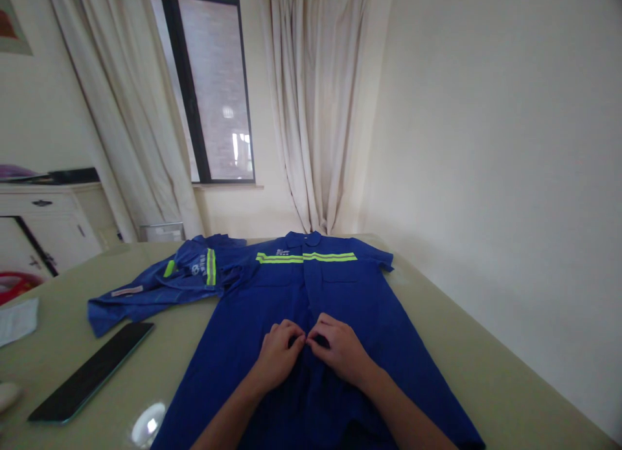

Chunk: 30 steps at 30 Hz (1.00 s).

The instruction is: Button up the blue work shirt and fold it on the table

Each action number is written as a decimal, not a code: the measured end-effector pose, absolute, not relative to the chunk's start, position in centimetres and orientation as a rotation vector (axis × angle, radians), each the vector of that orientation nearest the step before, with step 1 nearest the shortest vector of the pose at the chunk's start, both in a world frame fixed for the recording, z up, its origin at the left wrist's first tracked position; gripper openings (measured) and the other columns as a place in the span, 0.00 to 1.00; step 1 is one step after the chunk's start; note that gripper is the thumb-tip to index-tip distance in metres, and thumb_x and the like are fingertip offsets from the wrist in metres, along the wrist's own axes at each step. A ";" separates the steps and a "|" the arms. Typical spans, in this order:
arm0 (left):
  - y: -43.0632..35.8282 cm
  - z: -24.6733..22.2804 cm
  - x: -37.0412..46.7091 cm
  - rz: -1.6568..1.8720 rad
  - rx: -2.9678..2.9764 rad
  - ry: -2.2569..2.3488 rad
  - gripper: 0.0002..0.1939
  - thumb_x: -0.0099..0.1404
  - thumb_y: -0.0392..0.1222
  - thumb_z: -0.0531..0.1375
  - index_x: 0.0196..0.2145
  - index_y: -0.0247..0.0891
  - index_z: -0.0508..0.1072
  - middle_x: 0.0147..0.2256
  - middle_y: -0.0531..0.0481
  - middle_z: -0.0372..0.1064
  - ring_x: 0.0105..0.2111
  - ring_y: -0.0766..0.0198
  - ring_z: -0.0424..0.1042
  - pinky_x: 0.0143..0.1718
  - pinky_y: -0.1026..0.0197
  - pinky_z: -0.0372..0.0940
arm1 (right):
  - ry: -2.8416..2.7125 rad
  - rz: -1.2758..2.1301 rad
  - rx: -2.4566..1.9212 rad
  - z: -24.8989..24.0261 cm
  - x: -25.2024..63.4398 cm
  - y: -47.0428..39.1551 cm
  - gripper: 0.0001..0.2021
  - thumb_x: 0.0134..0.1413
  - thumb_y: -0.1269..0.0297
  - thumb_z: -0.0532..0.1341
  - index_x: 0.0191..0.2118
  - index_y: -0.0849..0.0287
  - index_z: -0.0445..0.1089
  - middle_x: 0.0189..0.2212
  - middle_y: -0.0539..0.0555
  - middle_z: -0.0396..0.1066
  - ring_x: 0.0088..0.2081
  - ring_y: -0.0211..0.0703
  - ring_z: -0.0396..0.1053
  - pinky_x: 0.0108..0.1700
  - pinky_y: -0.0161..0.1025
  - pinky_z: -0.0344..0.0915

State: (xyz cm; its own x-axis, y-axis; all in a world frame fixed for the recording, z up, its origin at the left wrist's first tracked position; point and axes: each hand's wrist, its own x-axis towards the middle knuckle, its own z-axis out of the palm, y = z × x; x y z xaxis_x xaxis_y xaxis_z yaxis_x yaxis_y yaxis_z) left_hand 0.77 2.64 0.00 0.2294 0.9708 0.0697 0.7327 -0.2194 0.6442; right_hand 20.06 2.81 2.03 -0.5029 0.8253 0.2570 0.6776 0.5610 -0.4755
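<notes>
A dark blue short-sleeved work shirt (354,307) lies spread face up, its collar pointing away from me. Yellow-green reflective bands cross its chest, and pale lettering sits above the left one. My left hand (279,349) and my right hand (339,346) meet over the front opening, below the chest. Both are closed in a pinch, thumb to forefinger, on the cloth at the placket. Their fingertips nearly touch; whether a button is between them is too small to make out.
Another blue garment with reflective strips (182,275) lies crumpled at the left, against the shirt. Nearer on the green table (486,346) are a dark flat tablet-like slab (92,372) and a pale cloth or paper (18,322). A wall (510,146) rises along the right side.
</notes>
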 end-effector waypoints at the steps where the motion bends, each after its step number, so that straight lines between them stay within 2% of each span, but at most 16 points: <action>1: 2.7 0.0 0.7 0.642 2.012 1.569 0.12 0.70 0.43 0.54 0.38 0.45 0.78 0.44 0.52 0.75 0.46 0.59 0.70 0.49 0.59 0.60 | -2.317 0.463 -1.196 2.1 20.1 2.9 0.06 0.64 0.63 0.61 0.39 0.53 0.76 0.37 0.49 0.71 0.38 0.38 0.70 0.39 0.33 0.61; 10: 2.6 -0.7 1.0 0.846 1.934 1.591 0.11 0.71 0.45 0.52 0.37 0.44 0.74 0.42 0.52 0.75 0.45 0.60 0.71 0.49 0.58 0.62 | -2.276 0.549 -1.215 1.9 20.0 3.2 0.07 0.65 0.61 0.61 0.37 0.53 0.77 0.35 0.49 0.72 0.38 0.40 0.71 0.41 0.34 0.61; 15: 2.1 -0.7 0.5 0.875 2.000 1.410 0.12 0.69 0.39 0.52 0.42 0.45 0.75 0.42 0.51 0.77 0.44 0.60 0.74 0.49 0.58 0.66 | -2.115 0.562 -1.281 1.3 19.8 3.2 0.07 0.59 0.59 0.66 0.32 0.54 0.74 0.33 0.49 0.72 0.36 0.41 0.69 0.39 0.36 0.60; 18: 1.1 -0.6 0.7 0.751 2.225 1.423 0.14 0.68 0.40 0.55 0.49 0.46 0.75 0.52 0.48 0.76 0.54 0.55 0.72 0.57 0.51 0.64 | -1.873 0.777 -1.192 1.4 20.7 4.3 0.07 0.52 0.60 0.68 0.34 0.55 0.71 0.26 0.46 0.65 0.29 0.38 0.64 0.33 0.35 0.58; 21: 0.2 -0.5 1.0 0.594 2.437 1.389 0.21 0.72 0.45 0.53 0.60 0.50 0.69 0.65 0.50 0.64 0.66 0.51 0.60 0.68 0.41 0.52 | -1.672 0.963 -1.125 1.6 22.3 5.8 0.11 0.52 0.61 0.64 0.42 0.54 0.71 0.22 0.42 0.56 0.23 0.36 0.57 0.27 0.33 0.54; 23: -0.2 -0.3 1.0 0.492 2.475 1.356 0.24 0.73 0.48 0.51 0.66 0.52 0.63 0.68 0.51 0.58 0.68 0.51 0.56 0.70 0.39 0.48 | -1.639 1.106 -1.207 1.6 23.4 6.5 0.14 0.52 0.62 0.59 0.46 0.54 0.72 0.19 0.41 0.53 0.20 0.35 0.54 0.24 0.33 0.52; 26: -0.7 0.5 0.8 0.351 2.457 1.329 0.28 0.72 0.46 0.53 0.67 0.51 0.61 0.69 0.50 0.56 0.69 0.50 0.55 0.70 0.40 0.50 | -1.802 1.148 -1.338 1.4 23.8 6.3 0.14 0.54 0.64 0.57 0.45 0.55 0.75 0.19 0.43 0.60 0.20 0.37 0.58 0.25 0.34 0.55; 28: -1.2 1.3 0.7 0.303 2.445 1.304 0.29 0.68 0.42 0.55 0.66 0.50 0.63 0.69 0.49 0.57 0.68 0.50 0.56 0.69 0.42 0.52 | -1.984 0.921 -1.368 1.4 23.3 5.6 0.11 0.55 0.63 0.59 0.40 0.54 0.77 0.25 0.48 0.69 0.27 0.39 0.67 0.32 0.35 0.60; 30: -2.0 2.3 0.7 0.300 2.448 1.270 0.28 0.65 0.37 0.55 0.62 0.50 0.68 0.67 0.50 0.60 0.67 0.51 0.59 0.69 0.45 0.53 | -2.093 0.647 -1.440 1.7 22.2 4.7 0.08 0.58 0.60 0.61 0.38 0.53 0.77 0.35 0.51 0.73 0.36 0.42 0.70 0.39 0.37 0.62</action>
State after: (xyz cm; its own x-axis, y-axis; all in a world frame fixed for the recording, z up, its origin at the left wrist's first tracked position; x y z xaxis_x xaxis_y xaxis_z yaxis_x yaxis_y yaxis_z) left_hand 0.72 -1.96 2.27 0.5721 0.8199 0.0201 0.7422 -0.5279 0.4129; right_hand 22.22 4.73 1.72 -0.3043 0.9416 0.1440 0.6963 0.3230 -0.6410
